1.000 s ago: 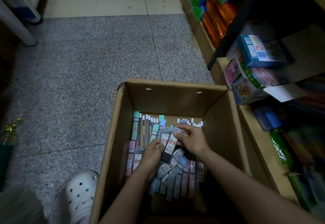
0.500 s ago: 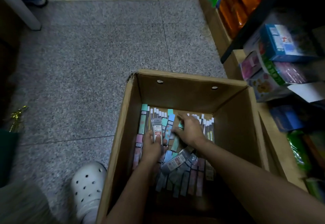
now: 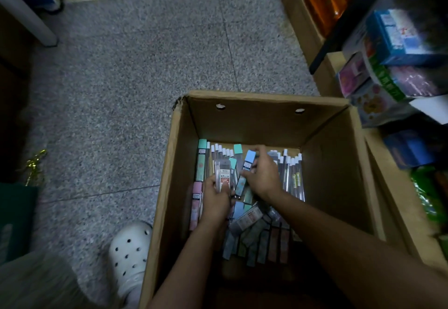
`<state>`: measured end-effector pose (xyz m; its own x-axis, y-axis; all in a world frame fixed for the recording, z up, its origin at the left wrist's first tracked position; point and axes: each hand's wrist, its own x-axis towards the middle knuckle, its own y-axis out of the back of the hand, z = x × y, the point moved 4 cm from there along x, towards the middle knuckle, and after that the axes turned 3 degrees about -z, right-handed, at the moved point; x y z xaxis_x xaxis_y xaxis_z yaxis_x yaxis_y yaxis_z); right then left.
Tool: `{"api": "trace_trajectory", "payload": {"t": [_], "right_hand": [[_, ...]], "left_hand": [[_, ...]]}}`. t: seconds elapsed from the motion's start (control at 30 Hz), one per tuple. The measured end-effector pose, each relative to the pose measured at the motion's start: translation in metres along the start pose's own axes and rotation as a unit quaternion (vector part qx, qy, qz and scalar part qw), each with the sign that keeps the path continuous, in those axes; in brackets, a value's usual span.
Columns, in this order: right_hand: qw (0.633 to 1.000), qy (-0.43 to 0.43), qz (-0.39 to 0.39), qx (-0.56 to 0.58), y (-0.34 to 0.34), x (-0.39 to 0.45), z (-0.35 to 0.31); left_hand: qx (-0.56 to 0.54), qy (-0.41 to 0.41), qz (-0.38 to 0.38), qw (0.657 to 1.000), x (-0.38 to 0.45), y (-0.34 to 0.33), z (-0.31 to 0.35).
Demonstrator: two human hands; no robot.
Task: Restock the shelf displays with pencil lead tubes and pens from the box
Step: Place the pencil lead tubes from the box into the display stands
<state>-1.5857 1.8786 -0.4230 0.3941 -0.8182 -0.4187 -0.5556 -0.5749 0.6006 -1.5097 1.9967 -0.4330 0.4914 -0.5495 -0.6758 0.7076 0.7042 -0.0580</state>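
An open cardboard box (image 3: 339, 163) stands on the floor and holds several pencil lead tubes and pens. Both my hands are down inside it. My left hand (image 3: 215, 199) grips a small bunch of clear lead tubes (image 3: 224, 175) with red and white labels, held upright. My right hand (image 3: 260, 175) reaches over the pile and pinches a blue-capped lead tube (image 3: 248, 160) between thumb and fingers. White-capped pens (image 3: 291, 173) lie in a row along the far side of the box. Grey and pink tubes (image 3: 261, 240) lie loose nearer to me.
A wooden shelf unit (image 3: 392, 182) runs along the right, close to the box, stocked with coloured boxes (image 3: 400, 34) and green packets (image 3: 429, 199). Grey speckled floor (image 3: 121, 90) spreads to the left. A white clog (image 3: 129, 255) stands at the box's left corner.
My right hand has moved from the pile's middle toward the far side and taken a blue-capped tube. My left hand keeps its bunch of tubes, now held more upright.
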Motion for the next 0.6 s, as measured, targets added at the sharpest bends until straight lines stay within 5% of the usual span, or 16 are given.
{"api": "trace_trajectory", "payload": {"t": [0.27,0.6], "right_hand": [[0.992,0.073,0.094,0.033,0.125,-0.066,-0.041],[0.950,0.186,0.248,-0.039,0.313,-0.215,-0.122]], "left_hand": [[0.100,-0.101,-0.128,0.982,-0.048,-0.050,0.079],[0.249,-0.295,-0.389,0.837,-0.185,-0.149,0.229]]}}
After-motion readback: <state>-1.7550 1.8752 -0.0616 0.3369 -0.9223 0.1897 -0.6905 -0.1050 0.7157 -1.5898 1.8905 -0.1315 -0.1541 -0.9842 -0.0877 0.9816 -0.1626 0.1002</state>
